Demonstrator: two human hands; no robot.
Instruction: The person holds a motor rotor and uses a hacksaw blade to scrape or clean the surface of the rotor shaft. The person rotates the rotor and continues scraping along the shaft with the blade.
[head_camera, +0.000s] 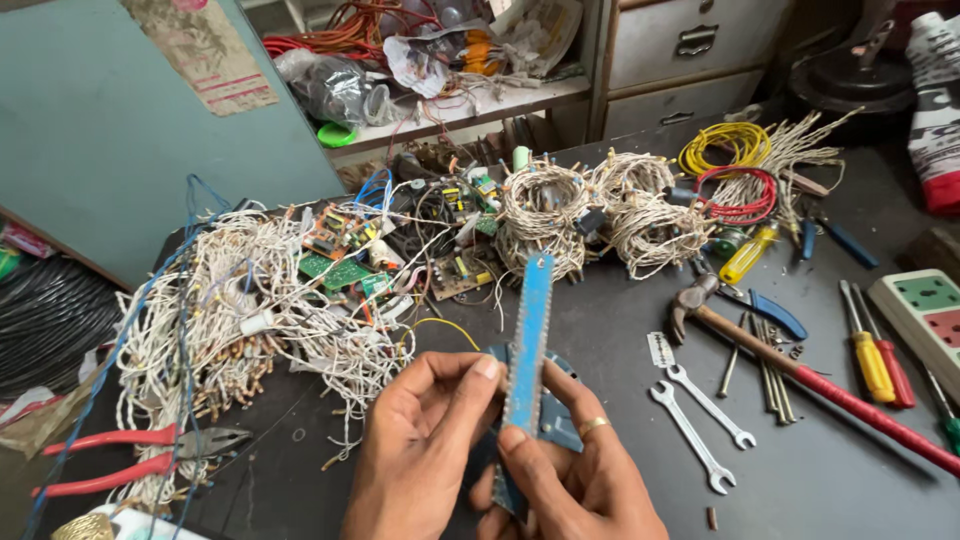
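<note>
Both hands hold a narrow blue strip (527, 340) upright above the desk's (620, 330) near edge. Left hand (425, 450) grip pinches its lower part; right hand (570, 470) grip closes around its base. Tangled white wiring (250, 320) lies towards the left edge; spanners (700, 420) lie to the right.

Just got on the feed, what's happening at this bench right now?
A person holds a narrow blue strip upright over a dark workbench. The left hand pinches its edge near the middle and the right hand grips it lower down. A tangle of white wire strings with green circuit boards lies to the left, red-handled pliers beside it. Two spanners and a hammer lie to the right.
</note>
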